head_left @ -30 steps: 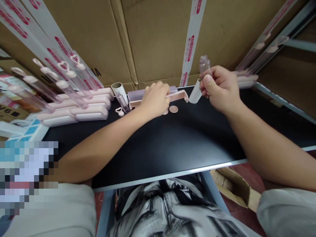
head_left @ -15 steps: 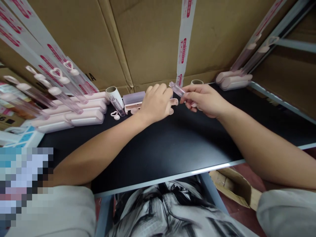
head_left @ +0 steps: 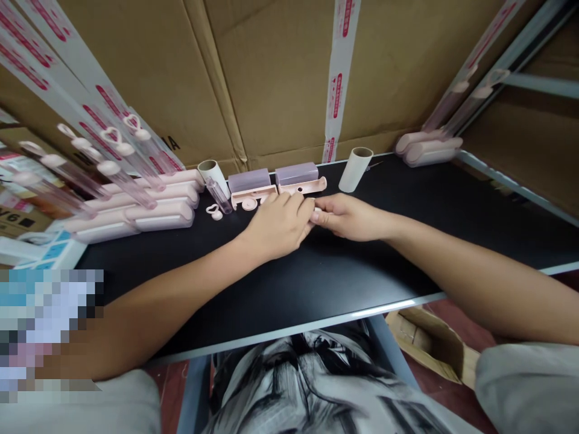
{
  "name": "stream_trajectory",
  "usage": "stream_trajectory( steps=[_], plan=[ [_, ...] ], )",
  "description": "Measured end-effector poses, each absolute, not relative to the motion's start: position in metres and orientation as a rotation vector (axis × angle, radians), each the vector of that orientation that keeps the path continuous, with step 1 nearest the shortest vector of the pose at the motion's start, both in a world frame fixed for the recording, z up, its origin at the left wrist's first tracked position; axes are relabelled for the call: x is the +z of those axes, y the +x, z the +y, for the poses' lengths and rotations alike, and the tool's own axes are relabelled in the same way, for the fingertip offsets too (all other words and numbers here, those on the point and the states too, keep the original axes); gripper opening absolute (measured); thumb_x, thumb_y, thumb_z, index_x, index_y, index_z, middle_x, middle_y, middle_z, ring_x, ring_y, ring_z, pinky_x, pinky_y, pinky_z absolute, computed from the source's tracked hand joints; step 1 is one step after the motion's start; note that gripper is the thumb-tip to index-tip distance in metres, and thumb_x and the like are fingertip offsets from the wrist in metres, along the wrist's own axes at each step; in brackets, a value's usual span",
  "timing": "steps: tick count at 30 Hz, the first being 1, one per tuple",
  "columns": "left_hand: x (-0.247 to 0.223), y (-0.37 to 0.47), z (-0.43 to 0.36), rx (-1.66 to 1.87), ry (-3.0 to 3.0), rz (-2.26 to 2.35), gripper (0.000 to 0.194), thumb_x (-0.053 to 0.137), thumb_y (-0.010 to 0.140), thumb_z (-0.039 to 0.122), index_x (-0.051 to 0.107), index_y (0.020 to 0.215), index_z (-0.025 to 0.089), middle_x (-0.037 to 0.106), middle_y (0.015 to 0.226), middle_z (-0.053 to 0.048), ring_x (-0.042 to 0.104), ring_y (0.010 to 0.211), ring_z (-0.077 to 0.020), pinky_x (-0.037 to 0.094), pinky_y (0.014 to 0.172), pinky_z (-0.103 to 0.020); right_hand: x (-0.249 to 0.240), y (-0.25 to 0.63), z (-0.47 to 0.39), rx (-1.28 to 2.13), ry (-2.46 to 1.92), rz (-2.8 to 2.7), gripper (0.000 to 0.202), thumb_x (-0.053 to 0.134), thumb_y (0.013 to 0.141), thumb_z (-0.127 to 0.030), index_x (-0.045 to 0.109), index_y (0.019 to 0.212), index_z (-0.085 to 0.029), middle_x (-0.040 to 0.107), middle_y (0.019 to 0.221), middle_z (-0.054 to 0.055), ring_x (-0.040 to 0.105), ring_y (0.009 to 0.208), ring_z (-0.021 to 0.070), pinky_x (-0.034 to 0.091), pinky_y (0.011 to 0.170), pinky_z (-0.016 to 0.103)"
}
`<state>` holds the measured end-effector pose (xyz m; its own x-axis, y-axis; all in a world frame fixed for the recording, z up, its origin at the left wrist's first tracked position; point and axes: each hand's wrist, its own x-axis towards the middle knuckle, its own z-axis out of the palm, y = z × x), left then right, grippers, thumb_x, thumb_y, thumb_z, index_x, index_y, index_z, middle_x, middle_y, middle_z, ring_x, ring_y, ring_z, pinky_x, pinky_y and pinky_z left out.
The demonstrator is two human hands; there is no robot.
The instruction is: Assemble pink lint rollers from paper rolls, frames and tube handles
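Over the middle of the black table, my left hand (head_left: 281, 226) is closed, back upward, with its fingers curled over. My right hand (head_left: 350, 217) meets its fingertips from the right, thumb and fingers pinched together. A sliver of something pale shows where they touch; its shape is hidden. Just behind my hands lie two open pale pink shells (head_left: 312, 187) with round pink parts (head_left: 249, 204), in front of two lilac half-round covers (head_left: 296, 173). To the left are a clear purple tube (head_left: 219, 196) and a pink heart-shaped loop piece (head_left: 215, 211).
White cardboard tubes (head_left: 356, 170) (head_left: 212, 175) stand at the back. Pink cases with upright clear tubes and heart loops (head_left: 154, 212) line the left side; more (head_left: 432, 150) stand far right. A large carton (head_left: 271, 78) forms the back wall. The table edge (head_left: 316, 328) is near my lap.
My right hand has come left and down to meet my left hand. The clear purple tube it held is now out of sight. My left hand has lowered slightly, uncovering the right-hand lilac cover.
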<state>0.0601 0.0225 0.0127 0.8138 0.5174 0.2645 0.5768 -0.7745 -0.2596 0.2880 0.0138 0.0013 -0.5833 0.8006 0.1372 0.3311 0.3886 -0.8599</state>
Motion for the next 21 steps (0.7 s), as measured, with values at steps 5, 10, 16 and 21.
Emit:
stream_trajectory(
  steps=[5, 10, 16, 21],
  plan=[
    [0.005, 0.062, 0.004, -0.192, -2.736, -0.884, 0.039, 0.039, 0.115, 0.037, 0.069, 0.125, 0.015, 0.077, 0.112, -0.017, 0.078, 0.095, -0.0314, 0.051, 0.070, -0.038, 0.003, 0.278, 0.006, 1.164, -0.855, -2.214, 0.061, 0.056, 0.104, -0.078, 0.059, 0.083, -0.020, 0.046, 0.066, -0.006, 0.041, 0.062, 0.0118, 0.035, 0.059, 0.026],
    [0.006, 0.052, 0.005, -0.210, -2.788, -1.121, 0.039, 0.043, 0.115, 0.047, 0.070, 0.129, 0.022, 0.080, 0.109, -0.013, 0.079, 0.088, -0.0306, 0.049, 0.065, -0.035, 0.010, 0.282, 0.003, 1.202, -0.905, -2.195, 0.061, 0.061, 0.100, -0.079, 0.059, 0.081, -0.021, 0.045, 0.065, -0.006, 0.040, 0.059, 0.0110, 0.034, 0.056, 0.027],
    [0.012, 0.040, 0.028, -0.654, -2.973, -1.369, 0.047, 0.045, 0.113, 0.058, 0.062, 0.138, 0.021, 0.079, 0.106, -0.010, 0.075, 0.095, -0.0281, 0.050, 0.079, -0.037, 0.027, 0.310, 0.007, 0.898, -1.212, -2.006, 0.046, 0.059, 0.105, -0.068, 0.070, 0.106, -0.023, 0.049, 0.063, -0.004, 0.046, 0.055, 0.0155, 0.038, 0.055, 0.032],
    [-0.001, 0.047, 0.036, -1.337, -3.323, -1.189, 0.035, 0.054, 0.109, 0.050, 0.049, 0.129, 0.022, 0.071, 0.113, -0.009, 0.071, 0.092, -0.0195, 0.054, 0.084, -0.037, 0.036, 0.343, 0.021, 0.421, -1.669, -2.054, 0.026, 0.071, 0.096, -0.044, 0.070, 0.113, -0.023, 0.071, 0.077, 0.003, 0.063, 0.069, 0.0234, 0.045, 0.065, 0.036]
  ],
)
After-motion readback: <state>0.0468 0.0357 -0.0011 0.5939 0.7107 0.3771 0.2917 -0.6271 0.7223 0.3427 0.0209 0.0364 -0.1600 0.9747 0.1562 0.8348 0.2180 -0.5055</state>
